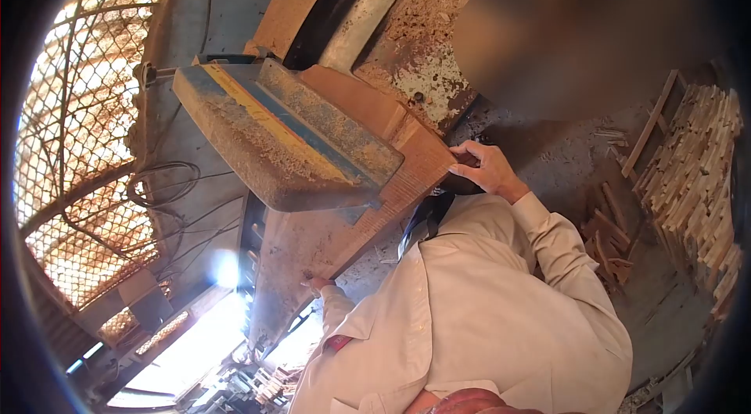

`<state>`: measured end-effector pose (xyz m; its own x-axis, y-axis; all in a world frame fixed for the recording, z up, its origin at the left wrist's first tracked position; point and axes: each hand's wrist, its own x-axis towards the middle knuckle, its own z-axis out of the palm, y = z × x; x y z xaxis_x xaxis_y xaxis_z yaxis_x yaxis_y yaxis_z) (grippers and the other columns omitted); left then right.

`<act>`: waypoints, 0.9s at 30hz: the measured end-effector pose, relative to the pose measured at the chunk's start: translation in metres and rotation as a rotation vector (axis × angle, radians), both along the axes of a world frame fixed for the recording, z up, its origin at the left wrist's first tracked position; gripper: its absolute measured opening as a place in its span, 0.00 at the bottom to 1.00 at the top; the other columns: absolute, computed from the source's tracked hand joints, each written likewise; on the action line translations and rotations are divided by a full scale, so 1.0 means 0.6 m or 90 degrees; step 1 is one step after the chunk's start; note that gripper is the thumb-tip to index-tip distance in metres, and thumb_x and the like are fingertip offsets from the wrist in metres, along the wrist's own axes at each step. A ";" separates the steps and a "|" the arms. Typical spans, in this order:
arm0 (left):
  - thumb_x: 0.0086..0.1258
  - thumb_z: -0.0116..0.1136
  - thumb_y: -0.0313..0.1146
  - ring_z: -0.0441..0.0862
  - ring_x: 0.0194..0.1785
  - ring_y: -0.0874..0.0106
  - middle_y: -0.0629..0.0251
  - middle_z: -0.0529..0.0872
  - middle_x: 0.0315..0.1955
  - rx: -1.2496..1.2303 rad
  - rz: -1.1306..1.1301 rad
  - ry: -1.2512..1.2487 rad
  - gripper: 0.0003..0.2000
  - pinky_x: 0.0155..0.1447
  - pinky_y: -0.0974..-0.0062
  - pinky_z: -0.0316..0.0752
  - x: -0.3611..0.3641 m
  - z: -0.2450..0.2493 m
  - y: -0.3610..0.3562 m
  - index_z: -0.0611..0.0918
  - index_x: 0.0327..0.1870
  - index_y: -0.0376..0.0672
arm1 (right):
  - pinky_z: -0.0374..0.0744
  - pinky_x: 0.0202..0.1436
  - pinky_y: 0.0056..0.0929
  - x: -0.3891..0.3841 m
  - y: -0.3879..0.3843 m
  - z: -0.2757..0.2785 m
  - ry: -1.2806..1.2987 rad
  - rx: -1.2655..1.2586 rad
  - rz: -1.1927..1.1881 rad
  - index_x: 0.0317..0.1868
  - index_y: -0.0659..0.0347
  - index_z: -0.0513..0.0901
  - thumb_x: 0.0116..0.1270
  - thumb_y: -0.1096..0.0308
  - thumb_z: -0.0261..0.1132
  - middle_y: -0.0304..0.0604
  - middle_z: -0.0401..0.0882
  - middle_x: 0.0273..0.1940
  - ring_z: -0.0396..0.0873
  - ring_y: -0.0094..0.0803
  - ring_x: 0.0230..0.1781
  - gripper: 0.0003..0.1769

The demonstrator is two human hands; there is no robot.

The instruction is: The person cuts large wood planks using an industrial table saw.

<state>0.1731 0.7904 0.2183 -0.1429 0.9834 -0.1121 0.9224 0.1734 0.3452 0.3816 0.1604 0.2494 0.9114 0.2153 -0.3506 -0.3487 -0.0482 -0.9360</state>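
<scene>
A view from the head looked down over a beige shirt (485, 289) to dusty woodworking machinery. At 3 o'clock from the centre, the right hand (491, 169) reached in from its sleeve; its thumb and fingers were drawn narrow on the near corner of a wooden board (432, 154), seemingly pinching its edge. The board lay on the surface (293, 246), just above and right of centre, and ran towards 11 o'clock beside and partly behind a blue-and-yellow guard (289, 132) coated in sawdust. At 7 o'clock, the left hand (319, 283) was at the surface's edge — small and partly hidden, so how wide its fingers were, or whether they gripped anything, could not be told. As for progress, the board was in place by the guard and in the right hand, but no blade or finished cut showed — how much had been done, or remained, could not be judged. At 1 o'clock, wood chips covered a recessed panel (426, 39). Farther out at 3 o'clock stood stacked pale sticks (696, 179), with darker wood pieces (610, 238) nearer 4 o'clock. Wire mesh (86, 117) let in glare at 9 to 10 o'clock; a blurred patch hid 2 o'clock.
</scene>
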 end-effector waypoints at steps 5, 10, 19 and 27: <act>0.82 0.45 0.42 0.85 0.61 0.55 0.46 0.81 0.64 0.047 -0.155 0.113 0.30 0.66 0.57 0.81 -0.028 -0.020 0.020 0.59 0.81 0.40 | 0.82 0.48 0.25 -0.009 0.009 0.005 -0.040 -0.051 0.017 0.57 0.64 0.85 0.67 0.64 0.74 0.43 0.90 0.41 0.86 0.22 0.41 0.20; 0.81 0.47 0.42 0.85 0.60 0.56 0.48 0.80 0.66 0.043 -0.199 0.285 0.32 0.63 0.56 0.82 -0.049 -0.019 0.063 0.59 0.81 0.38 | 0.82 0.46 0.27 -0.037 0.053 0.004 -0.060 -0.063 0.013 0.57 0.63 0.85 0.67 0.64 0.75 0.44 0.90 0.40 0.87 0.24 0.39 0.21; 0.79 0.50 0.45 0.85 0.59 0.54 0.45 0.79 0.64 0.060 -0.177 0.181 0.34 0.61 0.56 0.83 -0.093 -0.027 0.108 0.59 0.79 0.36 | 0.83 0.47 0.35 -0.077 0.113 0.020 -0.044 -0.119 -0.021 0.57 0.62 0.85 0.68 0.57 0.74 0.51 0.90 0.45 0.88 0.37 0.40 0.22; 0.77 0.52 0.48 0.85 0.58 0.53 0.42 0.79 0.63 0.065 -0.159 0.131 0.36 0.59 0.55 0.83 -0.103 -0.023 0.131 0.59 0.78 0.34 | 0.82 0.47 0.27 -0.094 0.140 0.005 -0.034 -0.098 0.046 0.60 0.63 0.83 0.70 0.56 0.73 0.43 0.90 0.43 0.85 0.24 0.38 0.24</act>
